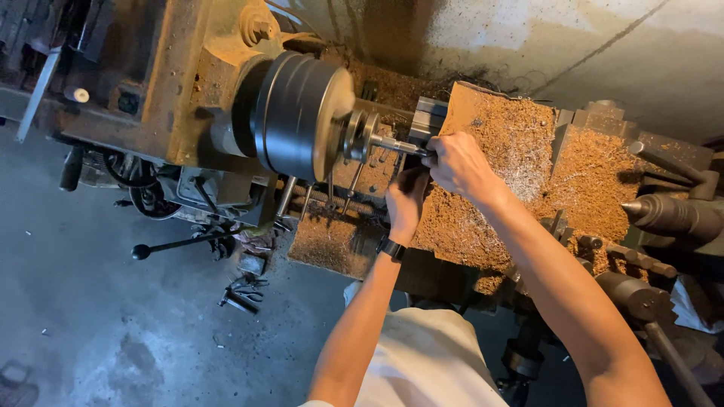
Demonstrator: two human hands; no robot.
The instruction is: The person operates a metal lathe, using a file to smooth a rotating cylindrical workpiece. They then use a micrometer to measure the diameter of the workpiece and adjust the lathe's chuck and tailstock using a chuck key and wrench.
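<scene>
Both hands work at the nose of an old lathe, close together just past the dark round chuck. A short bright metal shaft sticks out of the chuck, and its free end runs right up to the fingers. The right hand sits at that end, its fingers curled down and closed around something small at the shaft's tip; what they pinch is hidden under the knuckles. The left hand, with a dark watch on the wrist, lies just below and touching the right, its fingers folded shut against the same spot, though what they grip cannot be made out.

Behind the fingers stands the grey tool block, and beyond them the carriage is buried in brown and silvery chips. Far to the other side the pointed tailstock centre stands well apart from the shaft.

The step in hand looks like setting or checking the shaft's end at the tool block, with the chuck seemingly at rest. A next move would call for steady fingers kept clear of the chuck.
</scene>
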